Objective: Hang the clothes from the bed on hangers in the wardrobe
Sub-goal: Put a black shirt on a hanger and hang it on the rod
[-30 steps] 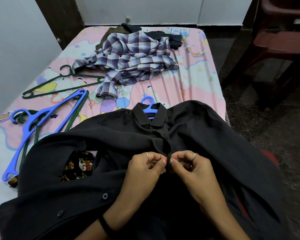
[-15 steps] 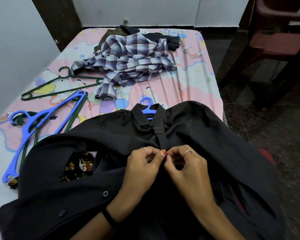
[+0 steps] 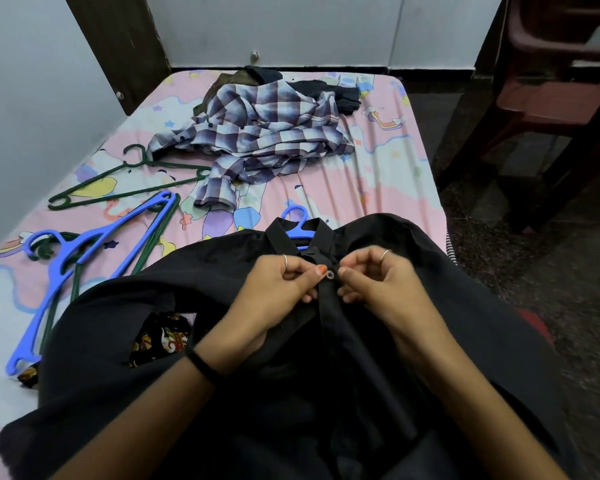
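Pink cartoon-print bedding covers the bed (image 3: 388,188) on which everything lies, and at its near end both hands work at the front of a black shirt (image 3: 465,306) spread collar-away from the person. Left hand (image 3: 274,289) pinches the placket edge from the left, thumb and forefinger closed on the cloth; right hand (image 3: 378,282) pinches it from the right, fingers curled, and between the two thumb tips sits a small pale button (image 3: 329,275), just below the collar button already done up. That is the relation the next move seems to turn on: the button lies dead centre between the hands, equally near to each, and the placket's long axis runs from the collar straight back toward the person, so further buttons would lie nearer the body. A blue hanger (image 3: 297,226) is already inside the shirt, its hook poking out past the collar. Outward to the left lie another blue hanger (image 3: 84,265) over dark green ones, and a single green hanger (image 3: 125,181) beyond; a patterned dark cloth (image 3: 163,337) shows under the shirt's sleeve. Farther up the bed sits a crumpled plaid shirt (image 3: 257,140) with darker clothes (image 3: 326,90) behind it. A dark red chair (image 3: 551,98) stands on the floor to the right. No brand or readable writing shows anywhere
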The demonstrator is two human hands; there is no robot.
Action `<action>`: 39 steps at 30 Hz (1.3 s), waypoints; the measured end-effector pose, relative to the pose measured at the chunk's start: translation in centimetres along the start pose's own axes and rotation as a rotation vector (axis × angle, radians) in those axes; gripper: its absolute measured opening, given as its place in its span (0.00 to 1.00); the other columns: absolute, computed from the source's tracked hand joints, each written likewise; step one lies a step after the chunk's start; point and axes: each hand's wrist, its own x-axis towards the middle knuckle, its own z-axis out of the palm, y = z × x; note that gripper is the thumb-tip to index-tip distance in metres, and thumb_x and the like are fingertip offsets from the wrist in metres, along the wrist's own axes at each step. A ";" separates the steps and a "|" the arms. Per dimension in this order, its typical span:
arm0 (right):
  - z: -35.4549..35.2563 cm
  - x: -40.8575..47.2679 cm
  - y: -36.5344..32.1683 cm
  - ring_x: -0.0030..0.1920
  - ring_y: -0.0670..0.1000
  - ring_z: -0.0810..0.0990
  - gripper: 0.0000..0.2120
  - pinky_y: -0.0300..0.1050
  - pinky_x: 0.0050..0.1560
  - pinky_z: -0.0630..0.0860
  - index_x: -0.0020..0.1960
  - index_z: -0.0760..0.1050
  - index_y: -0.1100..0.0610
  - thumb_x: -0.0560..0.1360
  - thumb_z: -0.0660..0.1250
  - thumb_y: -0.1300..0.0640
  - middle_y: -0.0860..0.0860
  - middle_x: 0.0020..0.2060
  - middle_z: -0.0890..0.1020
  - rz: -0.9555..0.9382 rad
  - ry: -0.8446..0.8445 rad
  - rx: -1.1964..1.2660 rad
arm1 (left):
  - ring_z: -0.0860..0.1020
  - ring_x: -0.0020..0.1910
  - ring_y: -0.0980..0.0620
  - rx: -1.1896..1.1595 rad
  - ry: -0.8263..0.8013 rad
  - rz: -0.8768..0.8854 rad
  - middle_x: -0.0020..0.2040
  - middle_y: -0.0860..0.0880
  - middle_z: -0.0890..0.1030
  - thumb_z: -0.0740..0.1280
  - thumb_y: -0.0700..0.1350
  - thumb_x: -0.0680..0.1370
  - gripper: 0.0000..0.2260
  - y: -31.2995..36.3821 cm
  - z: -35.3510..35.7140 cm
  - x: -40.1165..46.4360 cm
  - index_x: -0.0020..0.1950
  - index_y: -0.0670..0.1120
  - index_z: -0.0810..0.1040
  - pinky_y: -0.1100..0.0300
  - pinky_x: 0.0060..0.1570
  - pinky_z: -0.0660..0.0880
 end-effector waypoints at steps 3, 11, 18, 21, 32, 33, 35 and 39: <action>0.3 -1.4 -1.2 0.35 0.45 0.77 0.03 0.37 0.38 0.74 0.43 0.75 0.54 0.74 0.69 0.58 0.46 0.36 0.78 -0.385 0.200 -0.436 | 0.74 0.30 0.55 0.067 -0.014 0.010 0.31 0.46 0.80 0.69 0.42 0.77 0.07 1.0 -0.7 2.2 0.41 0.41 0.83 0.68 0.35 0.72; 3.3 -4.4 0.3 0.53 0.56 0.79 0.17 0.44 0.31 0.58 0.69 0.65 0.49 0.82 0.56 0.48 0.51 0.54 0.80 -0.400 -0.290 -1.352 | 0.77 0.36 0.51 0.295 -0.135 -0.026 0.36 0.44 0.82 0.70 0.46 0.76 0.10 1.9 -1.2 6.9 0.43 0.39 0.83 0.63 0.39 0.74; 5.2 -0.2 3.3 0.50 0.51 0.81 0.17 0.42 0.27 0.54 0.64 0.72 0.56 0.79 0.55 0.67 0.49 0.52 0.81 -0.159 -0.342 -1.695 | 0.77 0.31 0.58 0.431 -0.157 -0.006 0.32 0.49 0.81 0.70 0.48 0.76 0.09 0.3 -0.8 8.3 0.42 0.43 0.83 0.66 0.36 0.70; 5.5 1.2 3.3 0.46 0.47 0.82 0.15 0.39 0.25 0.54 0.56 0.77 0.54 0.78 0.56 0.68 0.46 0.47 0.82 -0.099 -0.284 -1.760 | 0.76 0.28 0.61 0.464 -0.158 0.009 0.30 0.53 0.79 0.69 0.48 0.77 0.09 -0.4 -0.6 8.5 0.43 0.43 0.83 0.72 0.32 0.68; 2.4 -1.8 0.7 0.30 0.54 0.80 0.14 0.42 0.25 0.57 0.41 0.68 0.49 0.70 0.72 0.45 0.48 0.32 0.79 -0.337 -0.065 -1.283 | 0.78 0.30 0.57 0.424 -0.172 0.027 0.33 0.50 0.81 0.69 0.48 0.77 0.08 -1.7 -0.9 9.1 0.40 0.46 0.82 0.71 0.30 0.69; 1.9 -1.6 0.8 0.38 0.54 0.81 0.12 0.45 0.30 0.64 0.45 0.63 0.48 0.75 0.66 0.46 0.46 0.38 0.78 -0.301 -0.076 -1.216 | 0.78 0.31 0.57 0.407 -0.179 0.022 0.34 0.49 0.81 0.69 0.47 0.77 0.08 -1.9 -1.1 8.8 0.40 0.46 0.82 0.69 0.30 0.70; 0.7 -1.3 1.3 0.46 0.54 0.79 0.09 0.49 0.40 0.72 0.48 0.60 0.46 0.78 0.61 0.51 0.45 0.42 0.77 -0.256 -0.082 -1.010 | 0.79 0.32 0.57 0.372 -0.190 0.014 0.35 0.49 0.81 0.67 0.47 0.78 0.08 -2.0 -1.5 8.0 0.41 0.47 0.82 0.67 0.32 0.72; -0.3 -1.0 2.1 0.44 0.40 0.78 0.13 0.37 0.45 0.73 0.55 0.65 0.44 0.77 0.65 0.58 0.43 0.44 0.78 -0.187 -0.036 -0.733 | 0.79 0.35 0.58 0.330 -0.178 0.025 0.38 0.51 0.83 0.65 0.47 0.79 0.08 -2.0 -3.3 6.1 0.43 0.47 0.82 0.67 0.36 0.73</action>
